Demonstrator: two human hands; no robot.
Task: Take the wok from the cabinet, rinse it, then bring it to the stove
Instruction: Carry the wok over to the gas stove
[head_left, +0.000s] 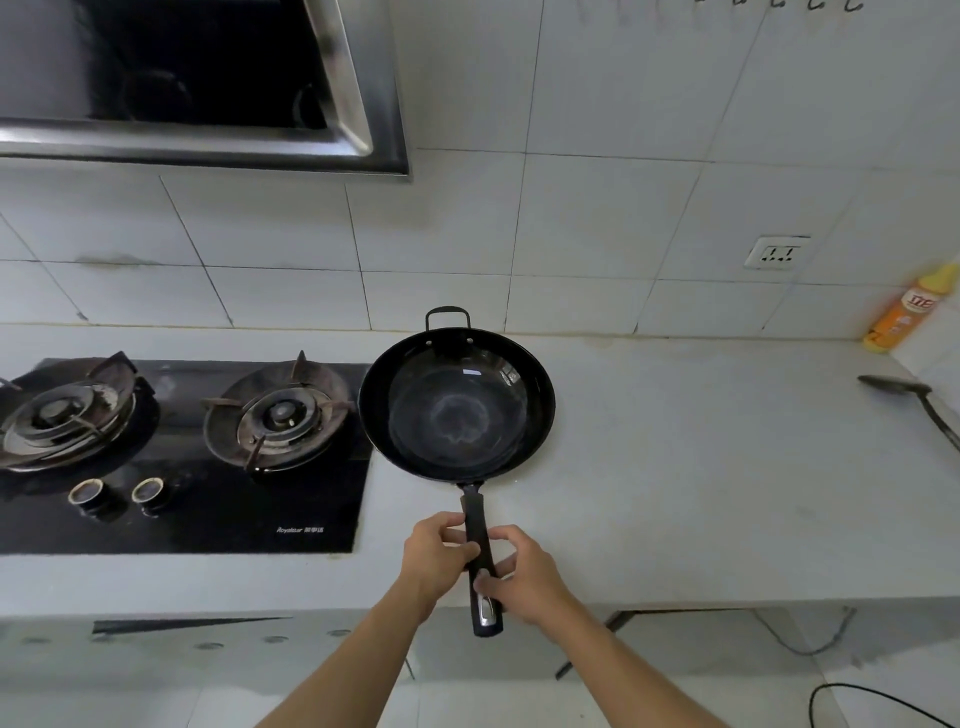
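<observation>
Beside the stove (182, 457), at its right edge, sits the wok (457, 405); whether it rests on the pale surface (675, 467) or is held just above cannot be told; its left rim overlaps the stove's edge; its bowl faces up, dark and glossy, with a pale ring at the bottom; a small loop handle (448, 315) stands at the far rim, toward the tiled wall (571, 218); the long black handle (480, 556) points back toward the person, its end past the surface's front edge. Both hands hold this handle: the left hand (436, 558) grips it from the left, fingers curled over the middle; the right hand (522, 574) pinches it lower down from the right, thumb on top, just above the metal eyelet at the end. Left of the wok, the near burner (278, 415) is bare, a second burner (67, 415) further left; two knobs (119, 496) sit in front of them. Above hangs the hood (197, 83). Far right, well apart from the wok, a dark spatula (909, 402) lies on the surface; an orange bottle (911, 309) leans by the wall; a socket (776, 253) is set in the tiles.
</observation>
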